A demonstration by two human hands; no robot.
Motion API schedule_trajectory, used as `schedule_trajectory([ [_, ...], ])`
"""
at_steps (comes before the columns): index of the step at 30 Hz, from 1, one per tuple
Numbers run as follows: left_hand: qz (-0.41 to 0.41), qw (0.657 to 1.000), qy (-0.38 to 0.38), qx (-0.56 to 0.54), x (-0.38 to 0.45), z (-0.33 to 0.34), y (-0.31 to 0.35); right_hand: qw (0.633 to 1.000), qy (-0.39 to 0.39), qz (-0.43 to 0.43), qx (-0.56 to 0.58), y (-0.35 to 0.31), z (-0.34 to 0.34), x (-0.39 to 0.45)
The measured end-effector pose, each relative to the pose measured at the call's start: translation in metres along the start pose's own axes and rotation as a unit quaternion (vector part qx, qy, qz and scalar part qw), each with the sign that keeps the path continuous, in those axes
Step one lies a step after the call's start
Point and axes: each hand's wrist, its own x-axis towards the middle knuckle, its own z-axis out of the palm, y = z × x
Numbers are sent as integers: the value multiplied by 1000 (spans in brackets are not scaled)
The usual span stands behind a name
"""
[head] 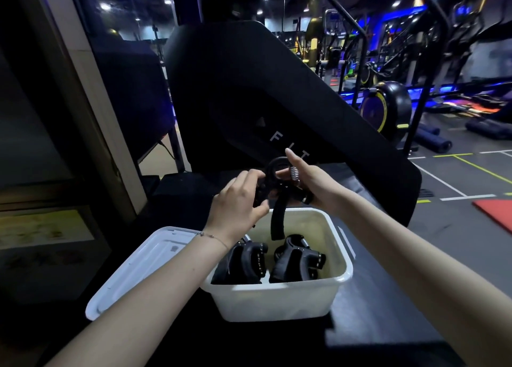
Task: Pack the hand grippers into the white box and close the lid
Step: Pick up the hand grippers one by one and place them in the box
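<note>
A black hand gripper (278,214) with a metal spring hangs over the far edge of the white box (277,300). My left hand (238,200) grips one of its handles. My right hand (307,183) holds the spring end, with the forefinger pointing up. The free handle points down into the box. Two more black hand grippers (243,261) (295,258) lie side by side on the box floor. The white lid (138,269) lies flat, touching the box's left side.
The box stands on a dark surface in a dim gym. A large black machine panel (263,103) rises just behind my hands. Exercise bikes and mats stand far right. A wall and frame are on the left.
</note>
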Motion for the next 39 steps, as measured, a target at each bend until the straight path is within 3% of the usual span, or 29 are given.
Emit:
schedule_trajectory([
  [4,-64,997,5,-45,1,1,0,995,-46,-18,90,8,-10,-7],
  [9,-95,991,-40,-83,2,8,-3,994,-2,-40,104,17,-17,-12],
  [14,-21,969,-192,-155,7,11,-3,996,47,-22,67,29,-22,-12],
  [19,22,948,-316,-33,7,23,13,997,54,3,58,45,-23,-15],
  [24,37,950,-306,-43,6,39,18,995,74,27,62,61,-25,-15],
  [28,-4,941,-332,-61,1,49,21,993,83,42,67,68,-30,-13],
  [33,-5,931,-354,-86,0,55,21,996,65,59,1,75,-36,-14],
  [36,3,931,-359,-63,-1,57,26,980,154,9,-126,75,-45,-8],
  [39,28,924,-382,-14,-4,62,29,961,241,-30,-131,76,-55,-5],
])
